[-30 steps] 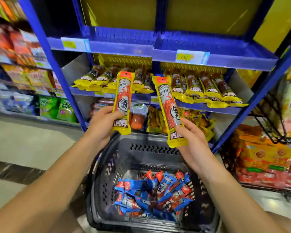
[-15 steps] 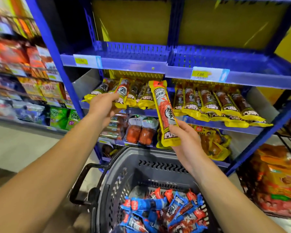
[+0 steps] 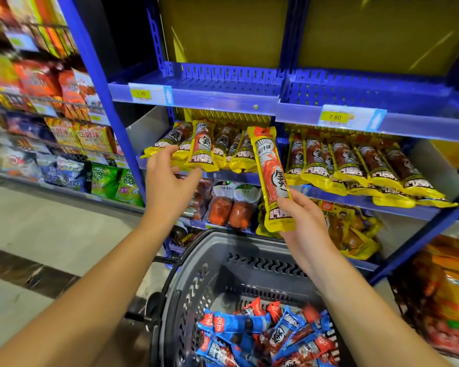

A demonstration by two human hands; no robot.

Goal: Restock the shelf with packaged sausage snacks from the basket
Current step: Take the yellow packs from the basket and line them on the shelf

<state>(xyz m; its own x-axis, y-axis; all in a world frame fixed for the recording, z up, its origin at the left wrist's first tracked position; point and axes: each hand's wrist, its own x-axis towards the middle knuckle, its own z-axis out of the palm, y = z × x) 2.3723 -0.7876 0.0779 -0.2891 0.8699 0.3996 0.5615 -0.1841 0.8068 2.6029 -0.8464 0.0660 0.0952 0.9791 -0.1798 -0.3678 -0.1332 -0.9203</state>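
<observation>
My right hand (image 3: 304, 221) grips the lower end of a yellow sausage pack (image 3: 272, 176), held upright in front of the middle shelf (image 3: 355, 201). My left hand (image 3: 167, 181) is open, fingers spread, just below a yellow pack (image 3: 203, 145) that lies on the left row of the shelf. More yellow packs (image 3: 361, 165) line the shelf to the right. The grey basket (image 3: 196, 282) sits below my arms and holds several blue sausage packs (image 3: 270, 337).
An empty blue upper shelf (image 3: 223, 80) with price tags hangs above. Lower shelves hold orange and yellow packaged foods (image 3: 231, 205). A snack aisle (image 3: 51, 123) runs along the left, a wire rack with orange bags (image 3: 445, 292) stands at the right, and tiled floor (image 3: 37, 234) lies at the left.
My left hand set its yellow pack on the left row of the shelf and let go, drawing back slightly. My right hand rose toward the shelf with its pack.
</observation>
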